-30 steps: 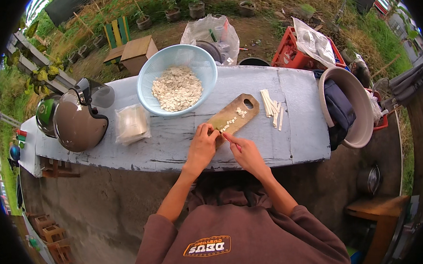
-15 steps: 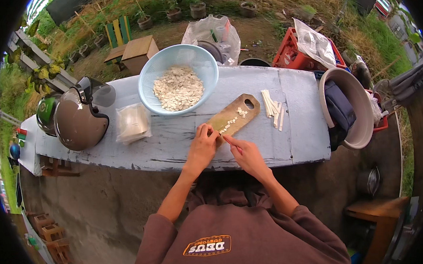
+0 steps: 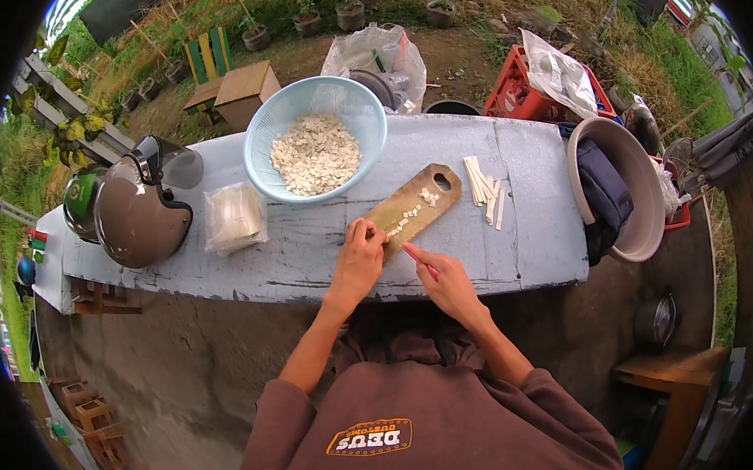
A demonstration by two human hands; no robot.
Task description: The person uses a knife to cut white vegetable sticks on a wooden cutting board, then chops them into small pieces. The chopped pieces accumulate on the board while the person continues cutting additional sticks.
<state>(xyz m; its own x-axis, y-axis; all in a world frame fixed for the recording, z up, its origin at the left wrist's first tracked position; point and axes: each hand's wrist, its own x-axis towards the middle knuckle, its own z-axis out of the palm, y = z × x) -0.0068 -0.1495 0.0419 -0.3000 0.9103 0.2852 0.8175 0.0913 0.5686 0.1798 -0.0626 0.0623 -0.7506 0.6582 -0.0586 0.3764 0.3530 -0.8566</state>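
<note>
"Gripping anything, is the right hand (image 3: 444, 278)?"

"Yes, it's closed around a slim pink-handled tool (image 3: 430, 271), a little below the centre of the frame. Its forefinger stretches toward the lower end of the wooden board (image 3: 427, 215). The blade I can't make out."

"And the left hand (image 3: 358, 257)?"

"Just to the left of it, fingers bent, with the tips down at the board's lower left edge. Whether they pinch something I can't tell; the fingers hide it."

"What's on the board?"

"Small pale pieces (image 3: 428, 196): a little cluster near the handle hole at its upper right end, and a loose line running down toward the left fingertips. The board lies tilted across the middle of the frame, on a pale grey-blue table (image 3: 530, 244)."

"Anything uncut?"

"Long pale strips (image 3: 485, 187), fanned out right of centre, apart from the board."

"And that light blue basket (image 3: 258, 143)?"

"Upper centre, holding a heap of pale flat bits (image 3: 317, 157). Below and left of it sits a clear plastic packet (image 3: 236, 218), then a brown helmet (image 3: 137, 213) farther left. At the right end of the table, a greyish basin (image 3: 644, 221) leans on its side with a dark blue bag (image 3: 604, 185) inside."
</note>
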